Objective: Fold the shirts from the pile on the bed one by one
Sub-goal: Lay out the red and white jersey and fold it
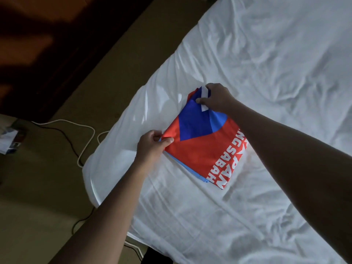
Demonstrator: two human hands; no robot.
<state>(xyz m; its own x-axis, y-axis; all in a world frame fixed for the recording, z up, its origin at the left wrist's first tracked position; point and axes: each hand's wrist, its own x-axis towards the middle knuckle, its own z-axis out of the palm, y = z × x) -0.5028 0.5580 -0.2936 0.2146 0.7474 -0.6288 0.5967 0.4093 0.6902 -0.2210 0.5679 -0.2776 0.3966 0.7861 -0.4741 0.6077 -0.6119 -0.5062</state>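
A red and blue shirt [200, 147] with white lettering lies folded into a compact square on the white bed sheet [266, 73], close to the bed's left edge. My left hand [152, 143] pinches the shirt's near-left corner between thumb and fingers. My right hand [215, 99] grips the far corner, where a white strip of the shirt shows under the fingers. A light blue layer peeks out beneath the red one along the lower-left side. No pile of other shirts is in view.
The rumpled sheet stretches to the right and far side. Left of the bed is a dim floor [47, 187] with white and black cables [76, 134] trailing over it and a small cluttered object [11, 140] at the left edge.
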